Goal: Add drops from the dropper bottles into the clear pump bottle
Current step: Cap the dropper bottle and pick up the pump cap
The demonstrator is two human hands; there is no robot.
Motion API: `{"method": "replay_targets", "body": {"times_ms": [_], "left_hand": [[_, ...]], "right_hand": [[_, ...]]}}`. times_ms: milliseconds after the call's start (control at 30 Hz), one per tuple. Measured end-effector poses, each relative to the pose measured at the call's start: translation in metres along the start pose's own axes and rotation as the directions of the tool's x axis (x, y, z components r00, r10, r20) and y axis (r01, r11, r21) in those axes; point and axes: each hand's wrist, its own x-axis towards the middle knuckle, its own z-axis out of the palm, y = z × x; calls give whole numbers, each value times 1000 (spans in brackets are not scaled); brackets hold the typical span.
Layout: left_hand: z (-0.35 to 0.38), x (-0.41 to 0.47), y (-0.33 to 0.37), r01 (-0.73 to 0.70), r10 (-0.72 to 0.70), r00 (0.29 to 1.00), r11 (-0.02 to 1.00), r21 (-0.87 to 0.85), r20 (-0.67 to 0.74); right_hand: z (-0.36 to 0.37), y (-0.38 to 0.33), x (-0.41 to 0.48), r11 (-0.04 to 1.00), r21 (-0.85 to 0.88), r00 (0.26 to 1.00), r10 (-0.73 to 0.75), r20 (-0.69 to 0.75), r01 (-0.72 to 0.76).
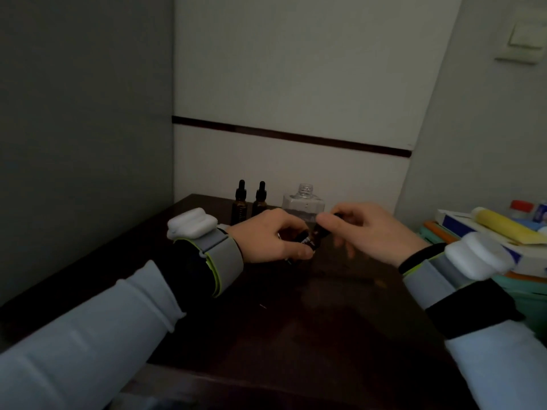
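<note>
Head camera is looking down over my forearms onto a dark wooden table (296, 306) set in a dim corner. I am holding a small dark dropper bottle (307, 243) in my left hand (272, 235), fingers and thumb curling round its body, with the bottle tilted so that its top is leaning toward my other hand. My right hand (370, 232) is pinching the black dropper cap (322, 229) between thumb and forefinger, right at the mouth of that bottle. Whether the cap is sitting on the neck or just off it I cannot tell, since my fingers are covering the joint. The clear pump bottle (305, 199) is standing upright on the table just behind my two hands, its threaded neck uncapped and its lower part hiding behind my fingers. To its left, at the back edge by the wall, the left amber bottle (240, 202) and the right amber bottle (260, 201) are standing upright side by side, each wearing a black dropper top, near the clear one but apart from it. I am wearing a grey band on each wrist, carrying the left white pod (192, 223) and the right white pod (479, 255). At my right a stack of boxes and folders (461, 229) is lying beside the table, with a yellow tube (503, 224) resting on top. A wall switch (521, 42) is showing high on the right-hand wall.
</note>
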Motion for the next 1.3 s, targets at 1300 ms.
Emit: {"method": "replay_targets", "body": {"times_ms": [1300], "left_hand": [[-59,-30,-94,414,-429,902,841,349,-35]], "right_hand": [[26,31,160,991,-98,980,-68,185,87]]}}
